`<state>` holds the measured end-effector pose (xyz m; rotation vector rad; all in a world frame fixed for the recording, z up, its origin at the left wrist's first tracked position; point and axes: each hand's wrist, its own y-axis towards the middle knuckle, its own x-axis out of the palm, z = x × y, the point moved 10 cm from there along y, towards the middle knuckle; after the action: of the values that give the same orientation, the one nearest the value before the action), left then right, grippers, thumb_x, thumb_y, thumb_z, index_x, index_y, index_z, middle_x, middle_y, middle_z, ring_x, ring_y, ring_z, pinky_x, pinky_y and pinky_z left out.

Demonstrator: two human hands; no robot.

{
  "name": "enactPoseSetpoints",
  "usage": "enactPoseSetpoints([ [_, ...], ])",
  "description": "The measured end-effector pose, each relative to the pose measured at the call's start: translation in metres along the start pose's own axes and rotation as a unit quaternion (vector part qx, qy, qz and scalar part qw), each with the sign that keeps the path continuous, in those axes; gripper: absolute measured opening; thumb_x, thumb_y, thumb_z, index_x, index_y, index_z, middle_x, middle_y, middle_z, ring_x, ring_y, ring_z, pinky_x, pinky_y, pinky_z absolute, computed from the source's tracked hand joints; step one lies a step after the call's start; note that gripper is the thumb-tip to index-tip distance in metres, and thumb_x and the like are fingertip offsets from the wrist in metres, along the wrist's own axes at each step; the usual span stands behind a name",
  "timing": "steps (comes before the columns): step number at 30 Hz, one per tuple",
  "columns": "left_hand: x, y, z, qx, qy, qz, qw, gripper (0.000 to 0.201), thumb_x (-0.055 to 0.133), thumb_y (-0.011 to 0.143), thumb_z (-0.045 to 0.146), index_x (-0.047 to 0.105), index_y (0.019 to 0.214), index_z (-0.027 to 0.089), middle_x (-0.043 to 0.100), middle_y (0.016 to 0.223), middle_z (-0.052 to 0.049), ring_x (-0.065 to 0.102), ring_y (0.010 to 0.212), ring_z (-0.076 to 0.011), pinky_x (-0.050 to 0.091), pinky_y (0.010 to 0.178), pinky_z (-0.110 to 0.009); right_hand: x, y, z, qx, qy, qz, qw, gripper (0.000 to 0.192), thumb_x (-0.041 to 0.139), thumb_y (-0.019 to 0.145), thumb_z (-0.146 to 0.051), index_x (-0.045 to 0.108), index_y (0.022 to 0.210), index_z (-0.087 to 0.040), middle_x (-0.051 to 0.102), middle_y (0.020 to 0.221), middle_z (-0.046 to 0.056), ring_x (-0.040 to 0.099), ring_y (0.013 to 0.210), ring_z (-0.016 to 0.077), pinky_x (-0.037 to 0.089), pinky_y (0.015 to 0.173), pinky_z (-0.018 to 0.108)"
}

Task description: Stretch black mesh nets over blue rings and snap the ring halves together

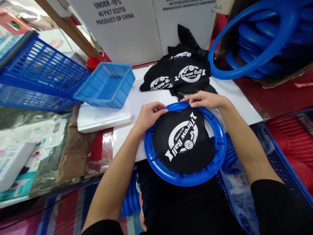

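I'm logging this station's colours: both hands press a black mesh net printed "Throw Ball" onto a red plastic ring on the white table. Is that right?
Not quite: the ring is blue, not red, as the head view shows. The rest holds: the left hand and right hand press the black mesh net printed "Throw Ball" onto it, on the white table.

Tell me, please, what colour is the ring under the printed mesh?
The ring is blue, under black mesh with white print; the head view shows it.

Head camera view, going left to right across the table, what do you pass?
Dark blue mesh basket → light blue tray → left hand → black mesh net on the blue ring → right hand → red rings.
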<state>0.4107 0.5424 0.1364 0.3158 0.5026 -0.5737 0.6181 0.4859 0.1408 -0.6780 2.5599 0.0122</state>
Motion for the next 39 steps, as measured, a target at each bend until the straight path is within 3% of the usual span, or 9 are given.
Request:
enactPoseSetpoints([
  [10,0.0,0.003,0.004,0.02,0.045,-0.037,0.998,0.019,0.073,0.092,0.041,0.08,0.092,0.023,0.08,0.087,-0.005,0.068,0.078,-0.0201,0.055,0.076,-0.036,0.0,0.0,-0.002,-0.016,-0.012,0.014,1.0,0.03,0.073,0.09,-0.05,0.069,0.082,-0.021,0.067,0.154,0.009,0.06,0.141,0.0328,0.04,0.12,0.054],
  [14,0.006,-0.001,0.028,0.116,0.072,-0.054,0.989,0.023,0.072,0.096,0.044,0.08,0.098,0.023,0.078,0.106,-0.008,0.071,0.102,-0.0249,0.058,0.096,-0.042,0.001,0.001,-0.002,-0.024,-0.02,0.019,0.999,0.026,0.071,0.092,-0.044,0.067,0.082,-0.02,0.068,0.152,0.011,0.063,0.137,0.0314,0.043,0.118,0.053],
  [17,0.024,-0.009,0.039,0.183,0.128,-0.114,0.968,0.021,0.074,0.097,0.044,0.08,0.106,0.025,0.07,0.134,-0.01,0.063,0.129,-0.0305,0.048,0.118,-0.054,0.003,0.003,0.0,-0.036,-0.035,0.027,0.998,0.02,0.07,0.092,-0.037,0.067,0.082,-0.02,0.069,0.151,0.011,0.064,0.136,0.0303,0.045,0.117,0.053],
  [20,0.037,-0.014,0.039,0.203,0.174,-0.164,0.95,0.025,0.072,0.1,0.043,0.079,0.115,0.025,0.061,0.147,-0.013,0.056,0.139,-0.034,0.043,0.123,-0.059,0.003,0.006,0.002,-0.039,-0.036,0.043,0.998,0.015,0.07,0.091,-0.031,0.068,0.082,-0.021,0.07,0.149,0.01,0.063,0.137,0.0296,0.045,0.116,0.052],
  [27,0.039,-0.017,0.046,0.203,0.227,-0.182,0.935,0.037,0.075,0.095,0.056,0.075,0.107,0.021,0.061,0.138,-0.015,0.059,0.126,-0.0367,0.049,0.114,-0.059,0.001,0.006,-0.002,-0.041,-0.005,0.037,0.998,0.008,0.075,0.089,-0.029,0.076,0.089,-0.021,0.074,0.143,0.009,0.067,0.132,0.0294,0.05,0.114,0.05],
  [31,0.042,-0.018,0.043,0.186,0.225,-0.194,0.936,0.041,0.069,0.097,0.059,0.073,0.095,0.019,0.061,0.13,-0.016,0.062,0.116,-0.0348,0.053,0.108,-0.057,-0.007,0.003,-0.009,-0.068,0.007,0.087,0.994,0.009,0.072,0.089,-0.025,0.078,0.094,-0.021,0.077,0.136,0.009,0.069,0.129,0.0285,0.052,0.115,0.051],
  [33,0.043,-0.018,0.041,0.175,0.203,-0.196,0.943,0.036,0.065,0.101,0.054,0.072,0.095,0.019,0.061,0.131,-0.015,0.062,0.119,-0.0338,0.051,0.111,-0.057,-0.006,0.003,-0.016,-0.091,-0.026,0.105,0.99,0.011,0.07,0.092,-0.025,0.08,0.096,-0.022,0.072,0.145,0.008,0.063,0.14,0.0304,0.044,0.123,0.056],
  [37,0.039,-0.012,0.037,0.137,0.121,-0.165,0.969,0.02,0.066,0.099,0.04,0.071,0.097,0.022,0.066,0.126,-0.01,0.065,0.118,-0.029,0.053,0.111,-0.05,0.014,0.007,-0.02,-0.084,-0.127,0.064,0.986,0.018,0.078,0.094,-0.035,0.083,0.109,-0.028,0.05,0.17,0.003,0.023,0.168,0.0381,0.013,0.135,0.068],
  [39,0.031,-0.008,0.035,0.115,0.077,-0.132,0.981,0.016,0.072,0.095,0.038,0.072,0.095,0.022,0.071,0.117,-0.008,0.068,0.111,-0.0268,0.055,0.106,-0.046,0.02,0.008,-0.02,-0.076,-0.153,0.048,0.984,0.025,0.082,0.092,-0.041,0.083,0.115,-0.031,0.042,0.176,0.001,0.013,0.17,0.0395,0.006,0.135,0.069],
])
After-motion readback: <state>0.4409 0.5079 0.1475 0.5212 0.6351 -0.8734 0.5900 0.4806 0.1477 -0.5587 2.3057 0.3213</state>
